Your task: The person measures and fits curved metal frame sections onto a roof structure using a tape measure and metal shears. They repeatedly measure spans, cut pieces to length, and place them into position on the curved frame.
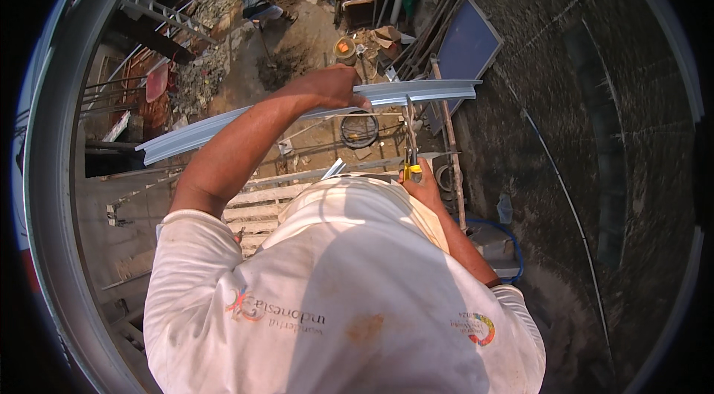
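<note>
A long, pale silver metal channel (pixel 439 91) runs crosswise in front of me, its left end lower than its right. My left hand (pixel 341 87) is closed around it right of its middle. In my right hand (pixel 426 187) is a pair of tin snips (pixel 413 142) with yellow and black handles. Their blades point away from me and reach the channel's near edge, close to its right end. Whether the blades bite into the metal cannot be made out. A short silver metal piece (pixel 335 168) shows just beyond my shirt.
Wooden slats (pixel 256 208) lie below me. A wooden pole (pixel 448 130) stands right of the snips, before a rough dark wall (pixel 550 133). A blue panel (pixel 470 43) leans there. Far below are a bucket (pixel 344 50), rubble and another person (pixel 256 1). A metal beam (pixel 52 171) curves along the left.
</note>
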{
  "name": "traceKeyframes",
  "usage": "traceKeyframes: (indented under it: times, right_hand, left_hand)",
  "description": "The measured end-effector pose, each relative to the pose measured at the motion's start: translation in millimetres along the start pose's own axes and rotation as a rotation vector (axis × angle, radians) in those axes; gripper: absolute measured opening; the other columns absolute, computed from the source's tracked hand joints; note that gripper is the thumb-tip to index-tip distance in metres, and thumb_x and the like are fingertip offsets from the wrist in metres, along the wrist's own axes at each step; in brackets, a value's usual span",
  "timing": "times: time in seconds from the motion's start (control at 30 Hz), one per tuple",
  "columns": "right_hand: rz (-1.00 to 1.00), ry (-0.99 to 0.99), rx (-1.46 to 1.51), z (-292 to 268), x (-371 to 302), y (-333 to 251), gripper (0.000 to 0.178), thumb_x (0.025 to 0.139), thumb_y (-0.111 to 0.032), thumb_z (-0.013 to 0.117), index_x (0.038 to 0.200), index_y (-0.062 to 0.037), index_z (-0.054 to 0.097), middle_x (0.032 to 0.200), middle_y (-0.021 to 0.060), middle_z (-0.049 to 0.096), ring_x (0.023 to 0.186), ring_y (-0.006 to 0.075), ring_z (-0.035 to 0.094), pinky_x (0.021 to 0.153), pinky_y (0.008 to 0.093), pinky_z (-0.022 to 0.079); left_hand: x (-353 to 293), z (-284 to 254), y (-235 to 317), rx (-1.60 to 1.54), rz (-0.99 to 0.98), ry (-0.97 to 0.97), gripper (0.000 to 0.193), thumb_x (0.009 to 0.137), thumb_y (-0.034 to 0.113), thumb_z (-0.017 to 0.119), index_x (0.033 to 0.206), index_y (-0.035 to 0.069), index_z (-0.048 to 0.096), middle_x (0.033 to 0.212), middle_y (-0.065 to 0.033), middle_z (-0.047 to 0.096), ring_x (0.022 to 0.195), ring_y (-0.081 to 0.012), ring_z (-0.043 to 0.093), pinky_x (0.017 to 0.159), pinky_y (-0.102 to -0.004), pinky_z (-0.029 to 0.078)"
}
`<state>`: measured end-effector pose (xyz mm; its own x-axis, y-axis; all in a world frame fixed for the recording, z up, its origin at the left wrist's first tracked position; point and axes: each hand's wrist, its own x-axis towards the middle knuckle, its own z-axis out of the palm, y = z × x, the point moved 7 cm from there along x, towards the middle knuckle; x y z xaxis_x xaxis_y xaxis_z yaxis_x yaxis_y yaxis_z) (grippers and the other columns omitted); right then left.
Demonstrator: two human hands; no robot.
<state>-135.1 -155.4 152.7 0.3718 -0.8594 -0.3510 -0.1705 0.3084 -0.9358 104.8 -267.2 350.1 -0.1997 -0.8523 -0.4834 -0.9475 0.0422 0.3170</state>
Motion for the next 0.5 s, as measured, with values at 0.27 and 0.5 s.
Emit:
traceKeyframes:
  times: [0.27, 0.5]
  right_hand:
    - [0.136, 0.002, 0.156, -1, -4, 15, 0.049, 0.074, -0.014, 0.066, 0.119, -0.003, 0.048, 0.094, 0.0107, 0.061, 0.09, 0.0207, 0.058, 0.082, 0.0334, 0.046]
    - [0.085, -0.11, -0.009, 3, -11, -22, 0.049, 0.074, -0.009, 0.06, 0.121, -0.0042, 0.048, 0.096, 0.0091, 0.061, 0.089, 0.0174, 0.058, 0.08, 0.03, 0.046]
  left_hand:
    - [2, 7, 4, 0.001, -0.007, -0.047, 0.056, 0.08, 0.044, 0.07, 0.111, -0.003, 0.065, 0.103, -0.0234, 0.066, 0.101, -0.0361, 0.063, 0.087, -0.0436, 0.047]
    - [0, 3, 14, 0.023, 0.06, -0.064, 0.055, 0.081, 0.045, 0.069, 0.109, -0.002, 0.065, 0.1, -0.0223, 0.067, 0.097, -0.0377, 0.064, 0.083, -0.0457, 0.048]
